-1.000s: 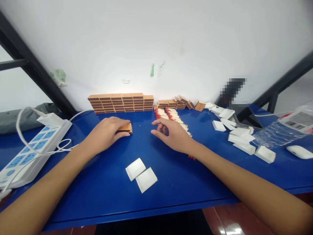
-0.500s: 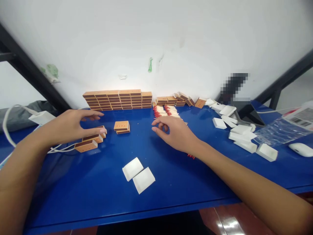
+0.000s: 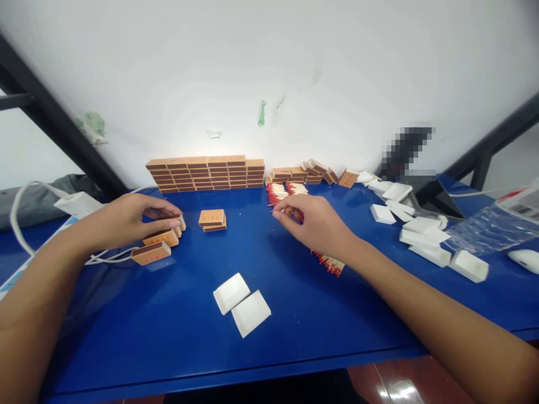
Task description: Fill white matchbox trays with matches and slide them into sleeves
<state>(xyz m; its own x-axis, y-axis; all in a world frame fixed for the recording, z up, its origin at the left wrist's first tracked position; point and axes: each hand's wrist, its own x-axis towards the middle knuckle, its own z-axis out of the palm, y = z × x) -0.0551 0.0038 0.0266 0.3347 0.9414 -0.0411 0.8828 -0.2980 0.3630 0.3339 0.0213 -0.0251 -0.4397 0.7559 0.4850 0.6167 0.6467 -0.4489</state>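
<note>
On the left, my left hand (image 3: 141, 221) is closed around the rearmost matchbox (image 3: 182, 221) of a short row, thumb in front and fingers behind. Two more matchboxes, an orange one (image 3: 162, 238) and the front one (image 3: 150, 253), stand on edge beside it. My right hand (image 3: 314, 221) is pinched at the near side of the red-headed matches (image 3: 275, 192), with what looks like a thin match at its fingertips. More matches (image 3: 330, 264) lie partly hidden under that wrist. Between the hands sits a small stack of matchboxes (image 3: 212, 219).
Two white trays (image 3: 251, 313) lie near the front of the blue table (image 3: 168, 336). A wall of stacked matchboxes (image 3: 206, 173) stands at the back. Loose white trays (image 3: 425, 238), a plastic bag (image 3: 488, 230) and a white mouse (image 3: 524, 259) are at right; a white cable (image 3: 17, 219) runs at left.
My left hand has closed on the rear matchbox, which now stands higher between its fingers. My right hand has shifted slightly right and nearer, and its fingertips have come together.
</note>
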